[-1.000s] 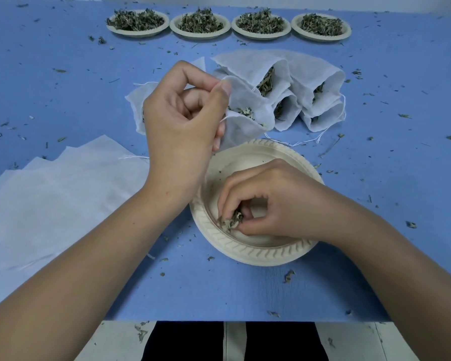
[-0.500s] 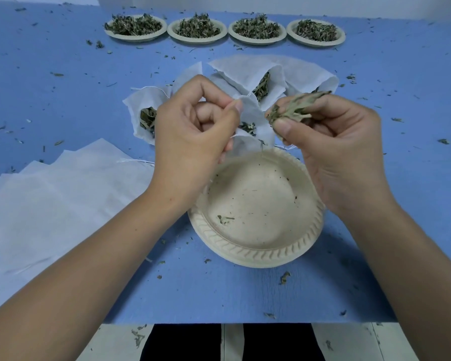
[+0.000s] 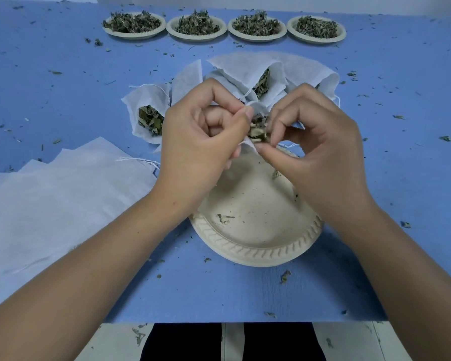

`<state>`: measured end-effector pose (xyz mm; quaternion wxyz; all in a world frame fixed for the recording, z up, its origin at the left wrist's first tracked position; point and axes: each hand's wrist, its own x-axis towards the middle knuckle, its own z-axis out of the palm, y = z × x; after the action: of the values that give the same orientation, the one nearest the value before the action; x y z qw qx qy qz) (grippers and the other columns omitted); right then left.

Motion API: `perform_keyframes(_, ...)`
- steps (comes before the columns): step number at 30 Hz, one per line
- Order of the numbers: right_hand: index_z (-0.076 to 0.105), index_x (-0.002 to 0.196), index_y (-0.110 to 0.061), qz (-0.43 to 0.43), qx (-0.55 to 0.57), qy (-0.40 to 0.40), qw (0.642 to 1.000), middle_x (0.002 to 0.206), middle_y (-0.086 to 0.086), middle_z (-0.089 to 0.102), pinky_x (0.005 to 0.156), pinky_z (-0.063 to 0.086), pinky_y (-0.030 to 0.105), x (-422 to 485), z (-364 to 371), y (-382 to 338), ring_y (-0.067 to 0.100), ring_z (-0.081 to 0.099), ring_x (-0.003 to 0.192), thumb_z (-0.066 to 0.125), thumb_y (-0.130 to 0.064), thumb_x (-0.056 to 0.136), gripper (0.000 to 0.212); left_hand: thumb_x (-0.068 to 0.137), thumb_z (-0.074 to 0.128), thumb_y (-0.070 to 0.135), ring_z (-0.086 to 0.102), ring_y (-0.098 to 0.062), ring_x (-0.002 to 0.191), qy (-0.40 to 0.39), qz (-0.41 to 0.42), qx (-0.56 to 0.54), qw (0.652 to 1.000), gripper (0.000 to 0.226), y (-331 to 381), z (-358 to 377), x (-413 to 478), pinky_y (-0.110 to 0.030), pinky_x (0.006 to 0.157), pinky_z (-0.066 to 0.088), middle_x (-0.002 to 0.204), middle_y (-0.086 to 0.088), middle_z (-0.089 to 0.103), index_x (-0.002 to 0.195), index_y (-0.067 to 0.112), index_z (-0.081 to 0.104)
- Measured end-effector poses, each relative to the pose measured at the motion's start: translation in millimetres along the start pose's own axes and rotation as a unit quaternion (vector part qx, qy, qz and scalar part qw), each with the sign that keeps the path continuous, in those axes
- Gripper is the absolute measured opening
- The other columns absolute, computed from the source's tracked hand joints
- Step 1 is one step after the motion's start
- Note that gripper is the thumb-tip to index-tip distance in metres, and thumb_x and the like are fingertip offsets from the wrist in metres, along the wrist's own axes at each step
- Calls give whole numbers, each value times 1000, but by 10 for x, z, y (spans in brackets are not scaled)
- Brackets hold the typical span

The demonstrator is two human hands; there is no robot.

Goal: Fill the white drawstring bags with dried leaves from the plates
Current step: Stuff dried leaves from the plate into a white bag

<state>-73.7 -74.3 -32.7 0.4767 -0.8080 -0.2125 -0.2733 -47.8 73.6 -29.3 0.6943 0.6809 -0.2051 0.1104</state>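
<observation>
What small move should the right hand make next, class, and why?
Probably push the leaves down into the bag and let go. The right hand pinches a clump of leaves right at the bag's mouth, which the left hand holds open above the plate, itself nearly bare.

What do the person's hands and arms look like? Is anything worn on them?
Both are bare. The left hand and the right hand have no gloves, and no ring shows on the fingers in view. No watch or bracelet shows. The left forearm and the right forearm show no sleeves up to the picture's edge. The left thumbnail is short and unpainted.
</observation>
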Motion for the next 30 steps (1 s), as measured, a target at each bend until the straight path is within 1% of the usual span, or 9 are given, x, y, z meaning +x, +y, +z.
perform_keyframes(6, 67, 79, 3, -35, -103, -11, 994, 80, 11, 63, 68, 45, 19, -9, 33, 32, 14, 54, 71, 64, 14, 77, 12, 92, 61, 0, 43, -4, 36, -43, 1, -13, 999, 22, 0, 28, -45, -16, 39, 37, 44, 10, 50, 75, 11, 53)
perform_keyframes(8, 67, 81, 3, -39, -92, -23, 995, 83, 10, 63, 70, 47, 23, 1, 5, 35, 14, 56, 72, 62, 17, 77, 15, 93, 61, 1, 42, -4, 36, -30, -3, -15, 999, 23, 2, 22, -36, -16, 39, 36, 44, 9, 50, 74, 12, 53)
perform_keyframes(11, 61, 78, 3, -60, -54, -6, 997, 86, 13, 61, 73, 49, 35, 8, -35, 14, 24, 59, 80, 56, 20, 74, 18, 93, 62, 5, 41, -3, 35, 7, -6, -12, 1000, 23, 11, 0, -14, -16, 38, 36, 43, 10, 48, 74, 13, 52)
perform_keyframes(14, 59, 83, 2, -103, -31, -9, 994, 89, 14, 59, 73, 47, 37, 8, -55, -7, 28, 57, 82, 58, 16, 76, 16, 93, 62, 7, 40, -3, 36, 29, -14, -17, 999, 23, 12, -9, -1, -16, 38, 34, 43, 11, 48, 74, 14, 51)
perform_keyframes(18, 64, 93, 3, -99, -15, -40, 994, 94, 16, 57, 70, 50, 33, 8, -31, 0, 25, 57, 81, 72, 3, 81, 15, 93, 62, 7, 41, -5, 36, 27, -14, -22, 999, 23, 14, -13, 5, -18, 38, 34, 44, 9, 49, 73, 14, 51)
perform_keyframes(24, 63, 91, -8, -28, 74, 29, 996, 87, 8, 60, 76, 50, 24, -20, 5, -6, 17, 60, 82, 69, 10, 82, 20, 93, 61, 3, 41, -4, 35, 2, -17, -23, 1000, 24, 29, -5, -8, -17, 38, 36, 42, 11, 48, 73, 13, 51)
perform_keyframes(27, 69, 78, -4, -54, -50, 48, 996, 76, 4, 64, 72, 47, 23, -44, 55, 14, 13, 58, 74, 68, 6, 83, 11, 93, 59, 1, 42, -2, 36, -44, -6, -35, 998, 23, 42, -3, -32, -16, 38, 35, 44, 11, 49, 75, 13, 52)
perform_keyframes(29, 72, 73, -4, -75, -134, 28, 988, 72, 1, 66, 71, 44, 23, -47, 67, 31, 13, 54, 73, 65, 3, 83, 14, 93, 59, 1, 42, -3, 36, -56, -5, -35, 998, 23, 37, 0, -39, -15, 38, 35, 45, 10, 49, 76, 14, 52)
perform_keyframes(30, 73, 74, -5, -67, -136, 11, 988, 75, 0, 68, 71, 44, 23, -32, 37, 32, 15, 53, 75, 65, 1, 84, 14, 93, 59, 2, 42, -3, 36, -50, -9, -35, 998, 23, 32, 2, -34, -16, 38, 35, 45, 9, 49, 75, 14, 52)
